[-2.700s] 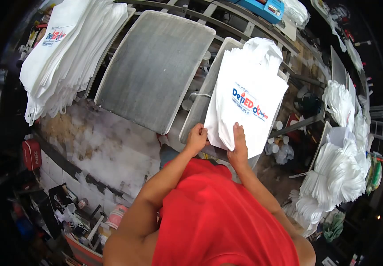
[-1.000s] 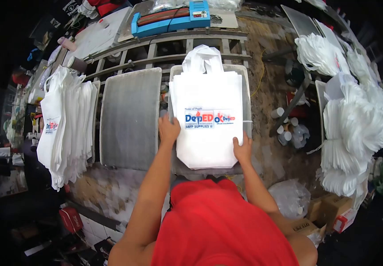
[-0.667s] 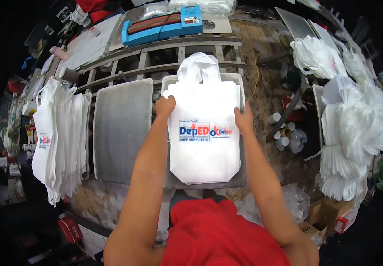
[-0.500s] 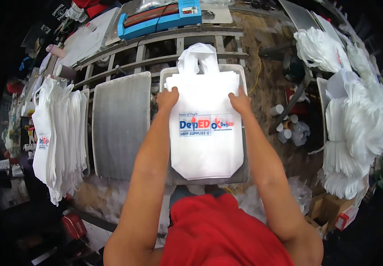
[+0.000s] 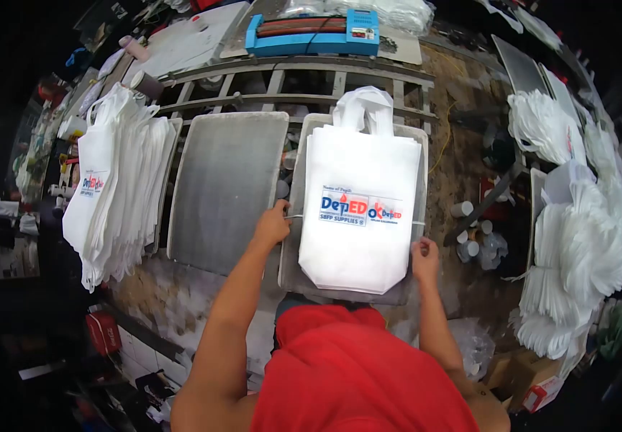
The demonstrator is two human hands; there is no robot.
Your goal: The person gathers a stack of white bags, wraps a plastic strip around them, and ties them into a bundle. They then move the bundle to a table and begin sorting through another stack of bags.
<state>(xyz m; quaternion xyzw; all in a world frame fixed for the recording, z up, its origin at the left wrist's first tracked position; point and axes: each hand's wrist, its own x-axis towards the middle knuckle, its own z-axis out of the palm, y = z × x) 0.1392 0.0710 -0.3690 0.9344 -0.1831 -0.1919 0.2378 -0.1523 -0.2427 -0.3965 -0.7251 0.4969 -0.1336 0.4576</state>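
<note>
A stack of white tote bags (image 5: pixel 361 169) printed with red and blue lettering lies on a grey board (image 5: pixel 293 266), handles pointing away from me. My left hand (image 5: pixel 273 223) is at the board's left edge, fingers closed around the end of a thin white band (image 5: pixel 294 216). A short piece of white band also shows at the right edge of the stack; its middle is hidden. Beside the board's right edge, my right hand (image 5: pixel 426 258) has its fingers curled together, and I cannot make out what is in them.
To the left stands a second grey board (image 5: pixel 228 191). Bundles of white bags hang at far left (image 5: pixel 120 194) and far right (image 5: pixel 577 237). A blue machine (image 5: pixel 312 36) sits beyond the metal rack (image 5: pixel 275 83). Cups (image 5: pixel 462 209) and a cardboard box (image 5: pixel 530 378) are low on the right.
Both hands have left the top bag's upper sides and come down toward me, to the board's left and right edges. The view has shifted, so the boards appear further right.
</note>
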